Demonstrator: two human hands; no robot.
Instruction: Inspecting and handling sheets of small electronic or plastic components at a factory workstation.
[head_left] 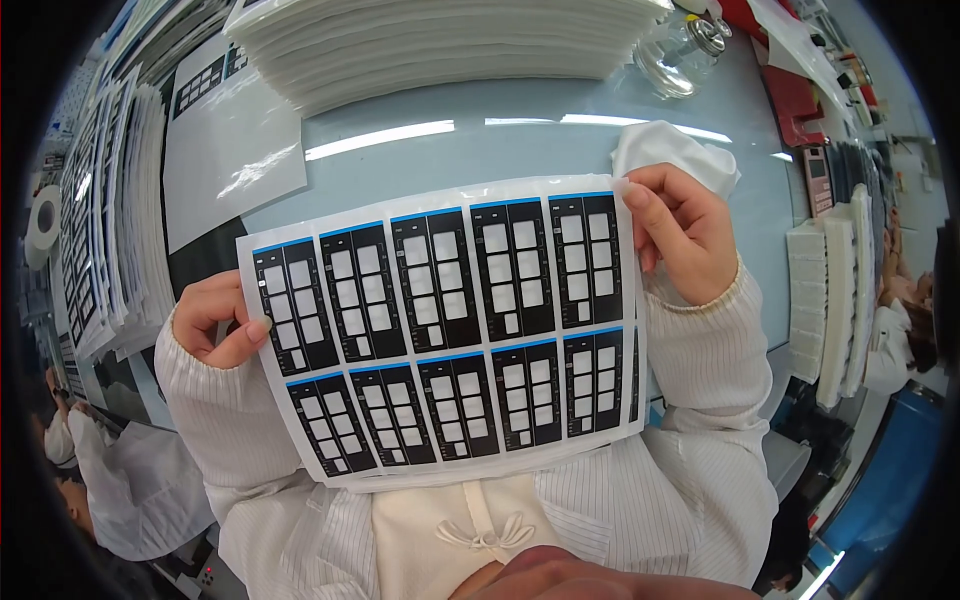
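I hold a printed sheet [425, 300] up in front of my body, tilted slightly. It bears two rows of black label panels with white windows and blue top strips. My left hand [213, 318] pinches its left edge between thumb and fingers. At the upper right corner, my right hand [685, 232] grips the sheet with thumb in front and fingers curled behind. Along the lower and right edges more layers show beneath, but I cannot tell how many. Just beyond my right hand a crumpled white cloth [675, 152] lies on the table.
A thick stack of white sheets [450, 55] stands at the far side of the grey table [400, 165]. Beside it is a glass jar [678, 62] with a metal top. Printed sheets are piled [125, 215] at left, white blocks [808, 290] at right. People sit on both sides.
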